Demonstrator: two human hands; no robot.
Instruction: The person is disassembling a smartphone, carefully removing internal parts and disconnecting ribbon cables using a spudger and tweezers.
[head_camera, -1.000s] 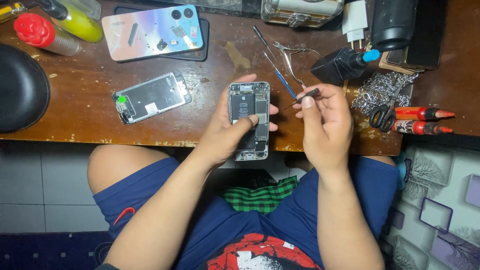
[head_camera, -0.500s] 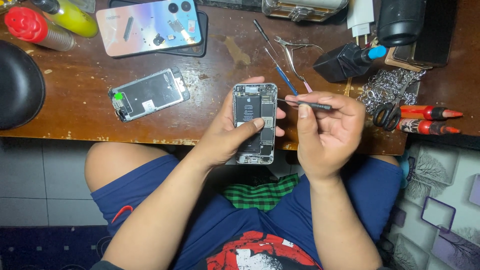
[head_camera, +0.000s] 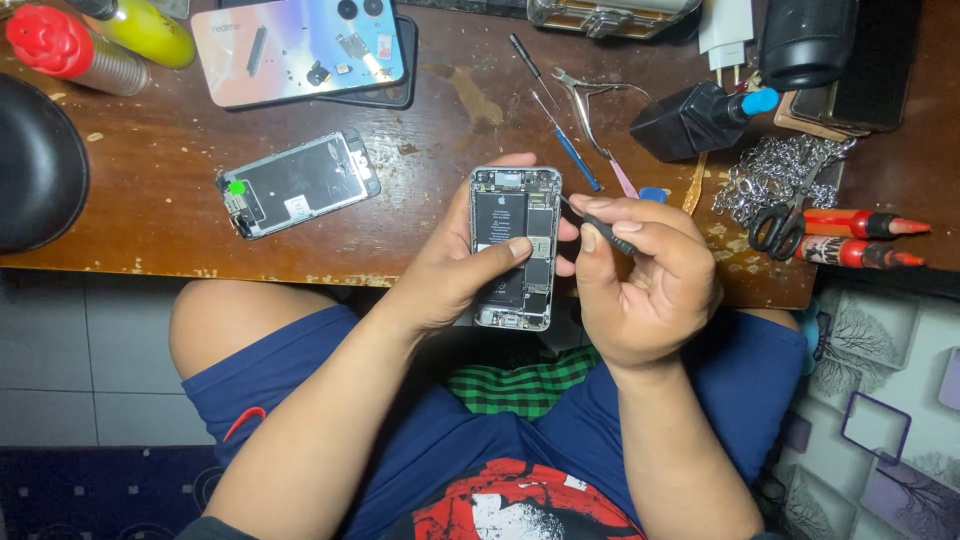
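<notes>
An opened phone body (head_camera: 512, 210) with its battery and boards exposed is held upright in my left hand (head_camera: 455, 270), thumb pressed across the middle. My right hand (head_camera: 645, 275) grips a thin black screwdriver (head_camera: 600, 226) whose tip touches the phone's right edge. A detached phone screen (head_camera: 298, 183) lies face down on the brown wooden desk (head_camera: 150, 215) to the left.
A pastel phone back cover (head_camera: 300, 45) with small parts on it lies at the back. Tweezers, a blue-handled driver (head_camera: 572, 150), a black bottle (head_camera: 700, 118), a metal chain pile (head_camera: 775, 175), scissors (head_camera: 785, 222) and two red markers (head_camera: 860, 237) sit right. A black round object (head_camera: 35, 165) sits left.
My right hand has swung the screwdriver from pointing up and away to lying level, then brought its tip down onto the phone's right edge. The left hand keeps the phone steady.
</notes>
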